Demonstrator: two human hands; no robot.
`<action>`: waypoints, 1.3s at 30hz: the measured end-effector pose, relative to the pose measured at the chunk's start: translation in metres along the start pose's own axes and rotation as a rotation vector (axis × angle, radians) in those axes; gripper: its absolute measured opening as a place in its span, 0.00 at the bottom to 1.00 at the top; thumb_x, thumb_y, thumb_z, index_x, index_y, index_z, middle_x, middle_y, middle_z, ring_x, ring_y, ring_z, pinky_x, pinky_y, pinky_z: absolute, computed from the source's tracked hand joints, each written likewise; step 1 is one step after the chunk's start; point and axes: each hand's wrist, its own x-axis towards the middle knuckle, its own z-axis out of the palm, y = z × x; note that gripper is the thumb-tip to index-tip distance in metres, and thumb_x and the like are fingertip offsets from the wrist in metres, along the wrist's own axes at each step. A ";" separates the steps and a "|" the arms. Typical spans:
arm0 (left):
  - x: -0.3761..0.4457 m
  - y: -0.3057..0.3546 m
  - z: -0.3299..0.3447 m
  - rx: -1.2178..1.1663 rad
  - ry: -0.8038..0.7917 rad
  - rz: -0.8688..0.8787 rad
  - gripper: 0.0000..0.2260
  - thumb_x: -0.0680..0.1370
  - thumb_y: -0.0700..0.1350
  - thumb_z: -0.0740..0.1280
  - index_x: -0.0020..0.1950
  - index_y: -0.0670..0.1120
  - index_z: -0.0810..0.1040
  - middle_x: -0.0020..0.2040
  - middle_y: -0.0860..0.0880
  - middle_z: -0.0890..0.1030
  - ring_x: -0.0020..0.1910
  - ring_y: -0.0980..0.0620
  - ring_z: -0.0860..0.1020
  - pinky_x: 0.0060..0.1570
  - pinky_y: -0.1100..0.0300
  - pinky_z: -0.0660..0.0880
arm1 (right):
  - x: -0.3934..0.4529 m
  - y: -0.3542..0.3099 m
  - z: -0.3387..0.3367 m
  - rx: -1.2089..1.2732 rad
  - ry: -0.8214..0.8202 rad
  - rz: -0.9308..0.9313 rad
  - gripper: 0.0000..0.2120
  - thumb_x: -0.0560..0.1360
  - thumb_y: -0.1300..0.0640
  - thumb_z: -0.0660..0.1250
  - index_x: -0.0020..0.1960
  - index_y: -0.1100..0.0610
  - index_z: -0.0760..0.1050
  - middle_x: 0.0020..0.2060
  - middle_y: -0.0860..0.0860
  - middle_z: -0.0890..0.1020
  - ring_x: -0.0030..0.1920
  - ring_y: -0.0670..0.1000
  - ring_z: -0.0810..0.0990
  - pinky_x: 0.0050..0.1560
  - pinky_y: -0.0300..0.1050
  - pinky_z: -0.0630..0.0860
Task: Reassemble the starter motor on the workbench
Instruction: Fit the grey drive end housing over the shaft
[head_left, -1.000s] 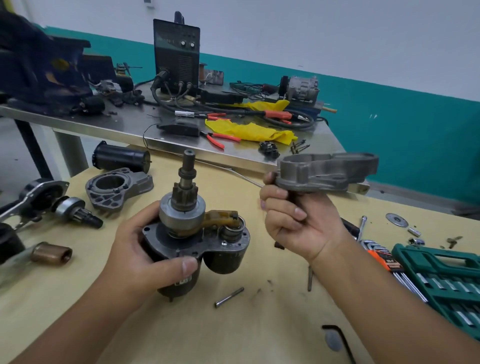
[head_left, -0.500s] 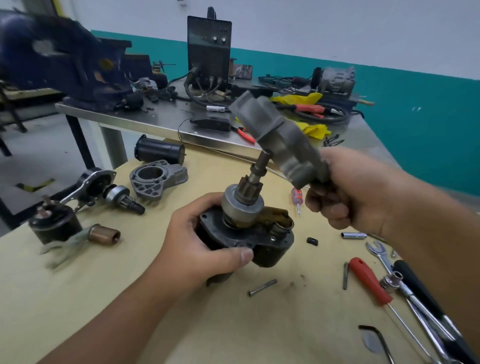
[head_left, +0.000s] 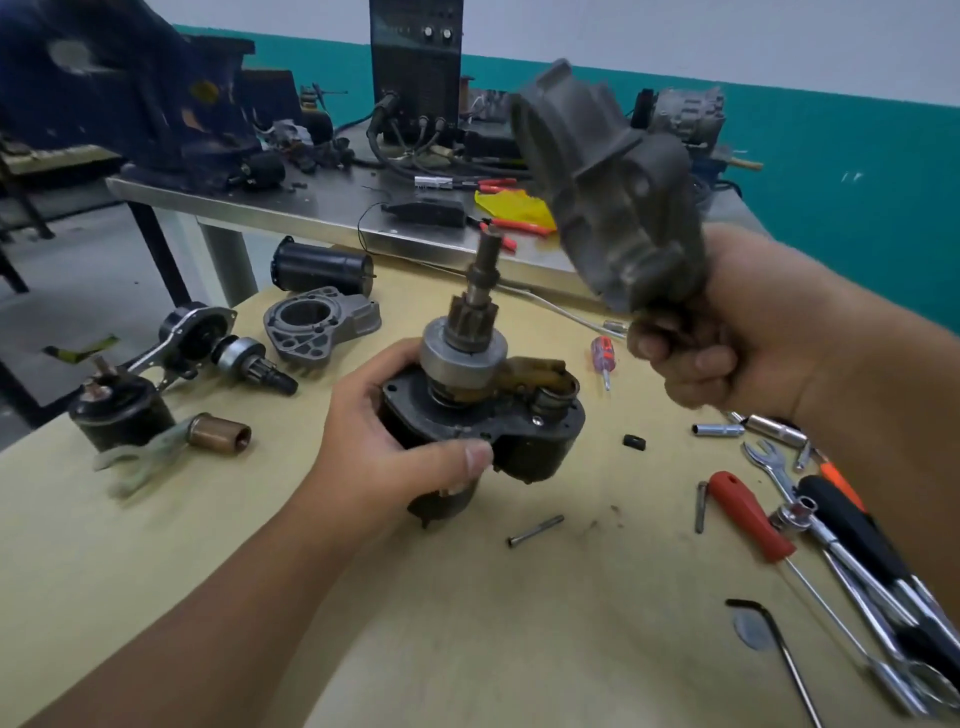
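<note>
Left hand (head_left: 387, 457) is gripping the heavy motor (head_left: 483, 415) body; right hand (head_left: 727, 338) is clutching the rigid housing (head_left: 608, 187) by its lug.

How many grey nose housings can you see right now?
2: one nose housing gripped in the right hand, one spare housing lying on the bench behind the left hand.

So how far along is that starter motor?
Partly done: the pinion shaft already stands in the motor body, steadied by the left hand. The right hand grips the nose housing, held off the shaft. A loose bolt lies unfitted.
</note>
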 end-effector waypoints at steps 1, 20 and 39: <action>-0.001 -0.002 -0.003 -0.006 0.019 -0.006 0.27 0.64 0.49 0.78 0.63 0.55 0.82 0.56 0.47 0.86 0.58 0.45 0.84 0.56 0.61 0.80 | -0.001 0.000 -0.004 0.008 0.012 -0.005 0.23 0.80 0.48 0.56 0.27 0.52 0.69 0.24 0.54 0.71 0.17 0.46 0.58 0.22 0.32 0.56; -0.004 0.004 0.003 -0.003 0.068 -0.020 0.26 0.63 0.49 0.78 0.61 0.52 0.81 0.54 0.46 0.85 0.56 0.45 0.84 0.55 0.62 0.79 | 0.003 -0.021 0.023 -0.400 0.035 0.029 0.16 0.80 0.45 0.62 0.41 0.56 0.75 0.26 0.52 0.73 0.18 0.46 0.61 0.20 0.33 0.60; -0.002 0.012 0.015 0.016 0.037 0.050 0.24 0.64 0.45 0.79 0.59 0.59 0.83 0.53 0.53 0.86 0.54 0.52 0.85 0.53 0.65 0.79 | -0.001 -0.054 0.019 -0.733 0.143 -0.204 0.18 0.76 0.52 0.67 0.33 0.63 0.80 0.22 0.55 0.78 0.16 0.48 0.67 0.19 0.36 0.66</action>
